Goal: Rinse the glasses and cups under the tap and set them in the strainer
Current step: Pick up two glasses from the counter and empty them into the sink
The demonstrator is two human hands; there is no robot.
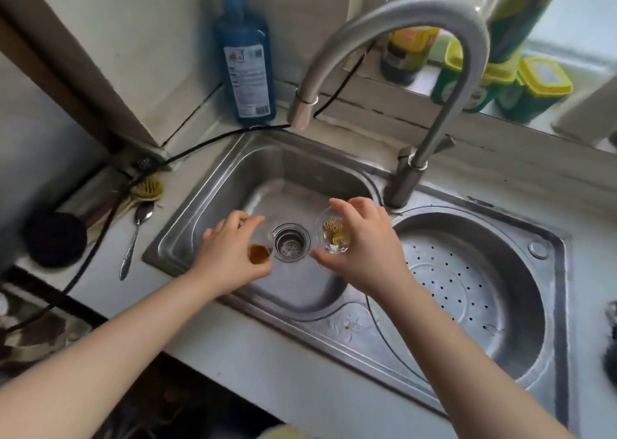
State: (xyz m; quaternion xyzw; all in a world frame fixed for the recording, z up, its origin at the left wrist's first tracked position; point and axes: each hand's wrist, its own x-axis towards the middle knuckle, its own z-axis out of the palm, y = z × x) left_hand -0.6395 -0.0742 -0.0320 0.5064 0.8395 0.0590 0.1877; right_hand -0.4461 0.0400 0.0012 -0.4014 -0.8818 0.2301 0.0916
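Note:
Both hands are over the steel sink basin (233, 178), on either side of the drain (289, 242). My left hand (230, 255) grips a small clear glass (259, 250) with amber liquid in its bottom. My right hand (364, 248) holds a second clear glass (334, 234), tilted on its side with yellowish liquid inside. The curved tap (384, 31) arches above, its spout (302, 111) over the basin's back; no water runs. The round perforated strainer (467, 281) sits in the right-hand bowl.
A blue detergent bottle (248, 71) stands behind the sink. A spoon (135, 238), a yellow brush (147, 188) and a black round object (56, 238) lie on the left counter, crossed by a black cable (100, 238). Green-lidded containers (534, 87) line the windowsill.

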